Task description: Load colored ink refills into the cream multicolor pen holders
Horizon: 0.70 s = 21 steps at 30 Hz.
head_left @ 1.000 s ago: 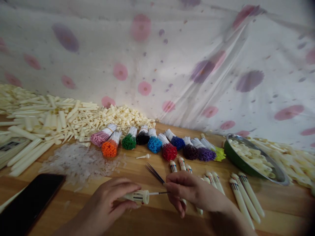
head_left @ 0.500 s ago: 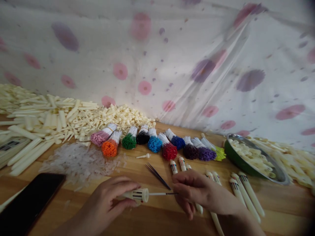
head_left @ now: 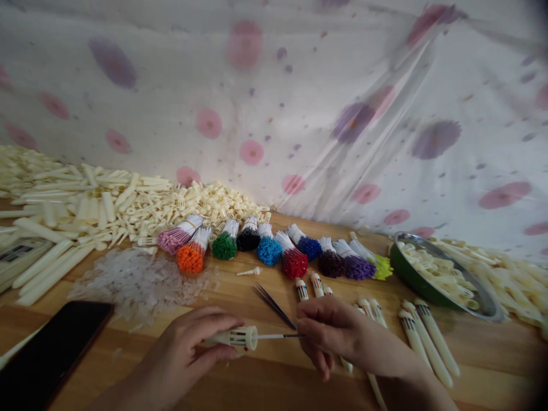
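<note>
My left hand (head_left: 184, 345) is closed around a cream multicolour pen body (head_left: 240, 338), which lies level with its slotted, open end to the right. Coloured strips show through the slots. From that open end a thin white pen refill (head_left: 269, 337) sticks out, with a dark, spring-like stretch towards my right hand (head_left: 346, 337). The thumb and fingers of that hand pinch the refill's outer end, and its tip is hidden by them. Just above the refill, a pair of dark tweezers (head_left: 274, 306) lies on the wooden table (head_left: 240, 388).
Banded refill bundles (head_left: 225, 247) in several colours line the table's middle. Cream pen parts (head_left: 98, 200) heap up at the back left, above small translucent pieces (head_left: 132, 285). A phone (head_left: 60, 348) lies front left. Assembled pens (head_left: 436, 339) and a green-sided bowl (head_left: 411, 274) are at right.
My right hand has shifted slightly left, towards the pen body. A little less of the refill shows between the two hands. The left hand has barely moved.
</note>
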Tool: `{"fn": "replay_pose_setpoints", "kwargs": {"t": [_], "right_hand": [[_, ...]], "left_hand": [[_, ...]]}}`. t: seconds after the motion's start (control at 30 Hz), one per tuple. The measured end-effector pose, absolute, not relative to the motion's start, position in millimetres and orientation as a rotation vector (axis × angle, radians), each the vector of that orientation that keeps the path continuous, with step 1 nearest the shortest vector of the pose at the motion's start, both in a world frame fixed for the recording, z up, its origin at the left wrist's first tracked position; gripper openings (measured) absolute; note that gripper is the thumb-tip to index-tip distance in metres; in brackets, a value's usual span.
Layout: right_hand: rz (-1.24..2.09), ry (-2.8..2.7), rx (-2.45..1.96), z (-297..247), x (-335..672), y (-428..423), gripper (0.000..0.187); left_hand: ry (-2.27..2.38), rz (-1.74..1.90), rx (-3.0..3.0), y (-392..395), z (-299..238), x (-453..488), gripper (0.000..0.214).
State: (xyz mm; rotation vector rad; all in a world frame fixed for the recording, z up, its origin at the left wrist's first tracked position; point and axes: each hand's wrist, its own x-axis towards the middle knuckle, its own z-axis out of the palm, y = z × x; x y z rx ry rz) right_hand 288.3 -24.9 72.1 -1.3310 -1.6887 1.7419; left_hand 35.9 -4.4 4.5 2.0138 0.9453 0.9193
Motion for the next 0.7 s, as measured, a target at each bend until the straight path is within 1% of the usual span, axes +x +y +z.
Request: {"fn": "replay_pose_setpoints", "kwargs": {"t": [0.43,0.6,0.7], "right_hand": [[1.715,-1.715,-1.323,72.0,283.8,-26.8,0.044],[1.632,-1.744,-1.332,73.2,275.3,-30.3,0.042],[1.67,-1.792,-1.31,74.9,275.9,-30.8,0.041]], "left_hand": [[0.88,0.891,2.043,-4.1,2.9,35.9,0.04],[0.906,0.851,2.036,-4.3,5.0,36.7,0.036],[0.897,0.812,2.018,-4.5,5.8,37.5,0.035]]}}
